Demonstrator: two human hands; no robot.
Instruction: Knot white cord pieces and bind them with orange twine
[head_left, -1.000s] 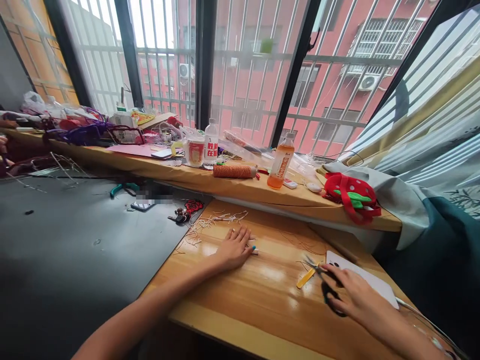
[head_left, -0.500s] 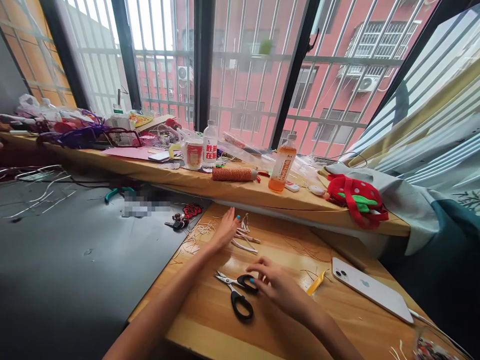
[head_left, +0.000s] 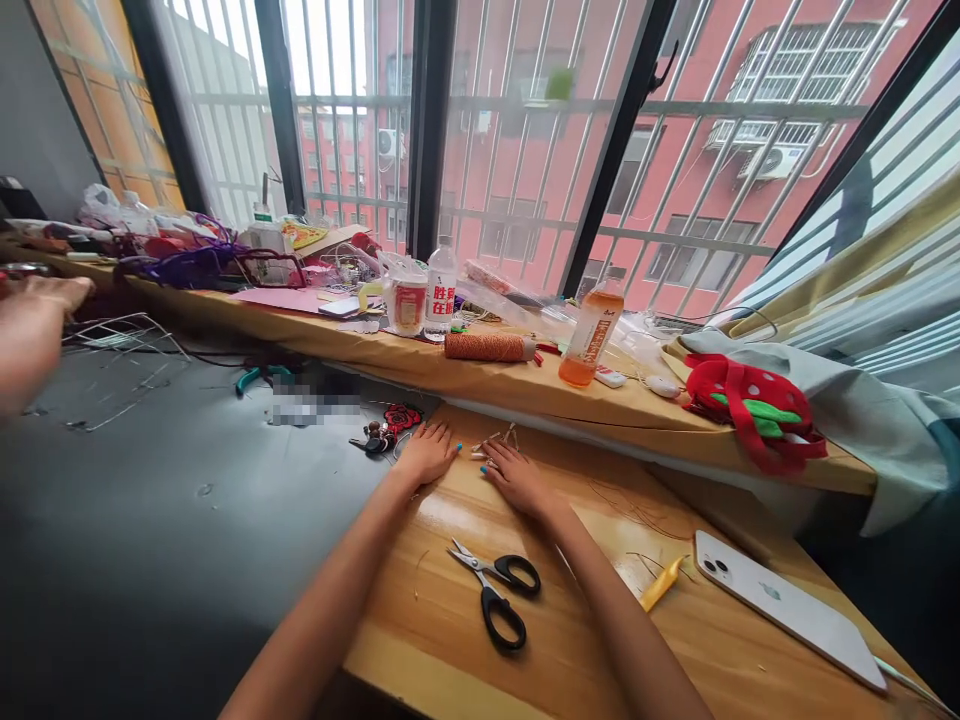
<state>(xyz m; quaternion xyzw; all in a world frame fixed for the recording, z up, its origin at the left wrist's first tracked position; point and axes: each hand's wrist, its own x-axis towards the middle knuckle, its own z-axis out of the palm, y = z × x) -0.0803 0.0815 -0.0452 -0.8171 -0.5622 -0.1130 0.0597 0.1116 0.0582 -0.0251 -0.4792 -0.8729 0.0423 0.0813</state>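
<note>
My left hand (head_left: 427, 455) lies flat at the left edge of the wooden table (head_left: 420, 620), fingers stretched out. A few thin white strands poke out beside it; what is under the palm is hidden. My right hand (head_left: 517, 478) rests palm down, fingers extended, over short white cord pieces (head_left: 495, 442) that show past its fingertips. Neither hand grips anything visible. Nearer to me, black-handled scissors (head_left: 480, 566) lie on the wood with their blades slightly apart. Keys with a red rose charm (head_left: 403, 416) lie just left of my left hand, on the grey surface.
Another person's hand (head_left: 34, 330) reaches in at far left, above bent wires. On the sill stand an orange thread spool (head_left: 487, 347), an amber drink bottle (head_left: 592, 335) and a red strawberry bag (head_left: 750, 395). A yellow-handled tool (head_left: 664, 583) and a white phone (head_left: 787, 608) lie at right.
My right hand has left the scissors and moved forward onto the cord pieces. My left hand has shifted left over the strand scraps. Another person's hand has come in at left.
</note>
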